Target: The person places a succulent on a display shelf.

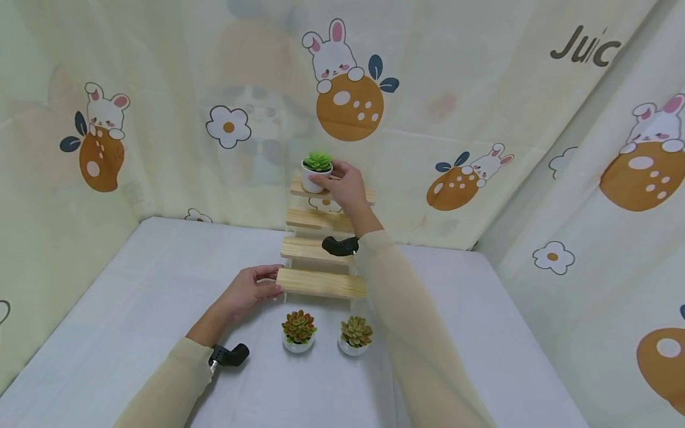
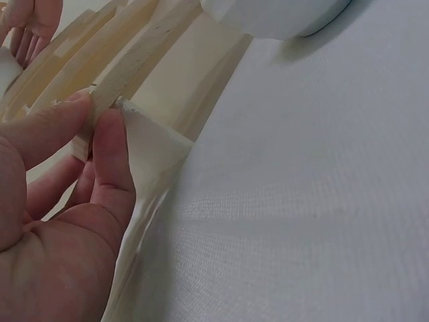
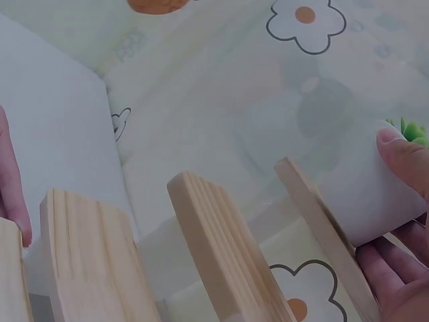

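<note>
A white pot with a bright green artificial succulent [image 1: 318, 161] stands at the left end of the top step of a tiered wooden plant stand [image 1: 321, 283]. My right hand [image 1: 346, 185] grips this pot [image 3: 367, 191] from its right side; in the right wrist view its base meets the top board [image 3: 315, 215]. Lower down, my left hand [image 1: 247, 292] pinches the left end of the lowest board [image 2: 137, 64] between thumb and fingers. In front of the stand sit a reddish-green potted succulent [image 1: 298, 328] and a dull green potted succulent [image 1: 355, 333].
The stand rises in several wooden steps on a table with a white cloth [image 1: 439, 356]. Cream curtains [image 1: 257, 178] printed with rabbits and flowers hang behind it and along both sides. A black wrist camera [image 1: 339, 246] on my right wrist partly covers the middle boards.
</note>
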A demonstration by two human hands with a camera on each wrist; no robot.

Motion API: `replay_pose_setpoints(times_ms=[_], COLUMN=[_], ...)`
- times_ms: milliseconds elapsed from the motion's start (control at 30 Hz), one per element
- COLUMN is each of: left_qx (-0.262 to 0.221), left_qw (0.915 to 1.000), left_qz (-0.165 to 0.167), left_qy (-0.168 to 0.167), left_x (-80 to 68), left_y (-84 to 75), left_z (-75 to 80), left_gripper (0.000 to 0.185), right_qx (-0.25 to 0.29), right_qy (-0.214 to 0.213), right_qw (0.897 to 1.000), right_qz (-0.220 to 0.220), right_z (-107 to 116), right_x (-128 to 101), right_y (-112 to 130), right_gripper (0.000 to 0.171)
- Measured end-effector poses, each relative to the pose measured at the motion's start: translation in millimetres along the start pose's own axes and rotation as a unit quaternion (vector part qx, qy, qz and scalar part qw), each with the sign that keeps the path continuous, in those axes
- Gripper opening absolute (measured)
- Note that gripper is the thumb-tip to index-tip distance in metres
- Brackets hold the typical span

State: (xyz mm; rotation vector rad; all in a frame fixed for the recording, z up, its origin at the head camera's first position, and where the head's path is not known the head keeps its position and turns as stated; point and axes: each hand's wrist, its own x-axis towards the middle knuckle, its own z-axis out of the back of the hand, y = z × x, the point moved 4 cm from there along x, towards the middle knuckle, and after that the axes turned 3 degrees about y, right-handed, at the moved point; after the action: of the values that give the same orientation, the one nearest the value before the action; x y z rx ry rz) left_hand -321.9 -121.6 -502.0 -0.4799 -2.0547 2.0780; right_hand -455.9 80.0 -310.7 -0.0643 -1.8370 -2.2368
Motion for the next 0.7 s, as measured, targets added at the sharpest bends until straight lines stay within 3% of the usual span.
replay_pose_setpoints(times_ms=[700], left_qx=[0.0], left_qw=[1.0], left_qz=[0.006], left_qy=[-0.004], left_x=[0.1], left_y=[0.0], left_z=[-1.3], left_gripper=[0.06], right_qx=[-0.028], right_qy=[-0.006], right_qw=[1.0], right_qz=[-0.002], right_z=[-1.9], right_x=[2.5], right_y=[-4.5], right_gripper=[0.065])
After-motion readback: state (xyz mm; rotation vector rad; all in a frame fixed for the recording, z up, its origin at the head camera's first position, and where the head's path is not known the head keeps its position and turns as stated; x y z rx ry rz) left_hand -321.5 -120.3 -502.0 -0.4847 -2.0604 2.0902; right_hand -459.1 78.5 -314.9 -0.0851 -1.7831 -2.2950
